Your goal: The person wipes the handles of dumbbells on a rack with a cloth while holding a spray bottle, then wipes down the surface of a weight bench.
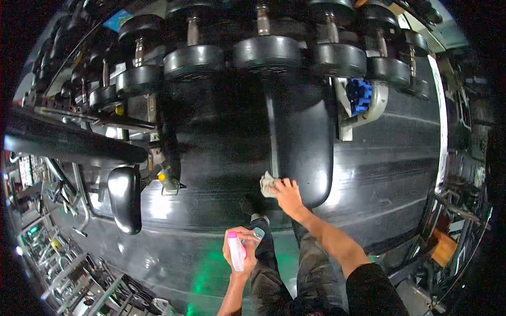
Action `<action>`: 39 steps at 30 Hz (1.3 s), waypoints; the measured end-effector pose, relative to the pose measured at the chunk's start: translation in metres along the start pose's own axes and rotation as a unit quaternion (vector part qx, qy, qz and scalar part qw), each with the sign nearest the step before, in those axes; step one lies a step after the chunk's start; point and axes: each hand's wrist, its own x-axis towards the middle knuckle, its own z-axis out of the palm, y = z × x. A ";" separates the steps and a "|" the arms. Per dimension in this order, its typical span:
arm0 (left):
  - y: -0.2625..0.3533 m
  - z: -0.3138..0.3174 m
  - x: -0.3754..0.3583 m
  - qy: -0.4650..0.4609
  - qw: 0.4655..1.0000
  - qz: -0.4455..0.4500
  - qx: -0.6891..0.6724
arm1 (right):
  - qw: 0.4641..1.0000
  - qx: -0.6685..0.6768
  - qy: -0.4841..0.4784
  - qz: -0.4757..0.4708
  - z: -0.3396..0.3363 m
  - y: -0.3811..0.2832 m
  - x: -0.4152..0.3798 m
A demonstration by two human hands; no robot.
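My left hand (240, 252) is closed around a spray bottle (238, 257) with a white and pink head, held low in front of my legs. A light, crumpled cloth (268, 185) is gripped by my right hand (287, 196). That hand lies at the near left edge of a black padded bench (305, 137), with the cloth against the side of the pad. The bench stretches away from me towards the dumbbells. Part of the bottle is hidden behind my fingers.
A rack of large black dumbbells (267, 52) spans the far side. To the left stands another bench with a black pad (125, 200) and metal frame. Something blue (359, 96) sits beside a pale curved frame at right. My legs (319, 268) are close to the bench.
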 end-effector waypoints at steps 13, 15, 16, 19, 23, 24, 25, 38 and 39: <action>0.009 0.023 0.013 -0.098 0.991 0.068 0.066 | 0.987 -0.028 -0.015 -0.159 0.022 0.071 -0.128; 0.010 0.032 0.013 -0.103 0.990 0.072 0.071 | 0.978 -0.043 -0.025 -0.205 0.012 0.109 -0.135; 0.010 0.038 0.011 -0.097 0.992 0.060 0.051 | 0.974 -0.049 -0.046 -0.215 0.000 0.127 -0.136; 0.008 0.049 0.008 -0.096 0.994 0.049 0.032 | 0.969 -0.050 -0.078 -0.230 -0.019 0.182 -0.127; 0.005 0.063 0.006 -0.115 0.990 0.067 0.050 | 0.965 -0.087 0.005 -0.246 -0.041 0.259 -0.075; 0.007 0.068 0.006 -0.114 0.990 0.066 0.047 | 0.971 -0.083 0.043 -0.220 -0.046 0.275 -0.056; 0.009 0.072 0.006 -0.112 0.991 0.058 0.043 | 0.972 -0.101 0.067 -0.201 -0.056 0.287 -0.035; 0.030 0.121 0.013 -0.071 0.994 0.081 0.034 | 0.962 0.120 0.210 0.128 -0.066 0.233 0.025; 0.029 0.122 0.012 -0.074 0.993 0.082 0.032 | 0.960 0.132 0.212 0.125 -0.059 0.220 -0.001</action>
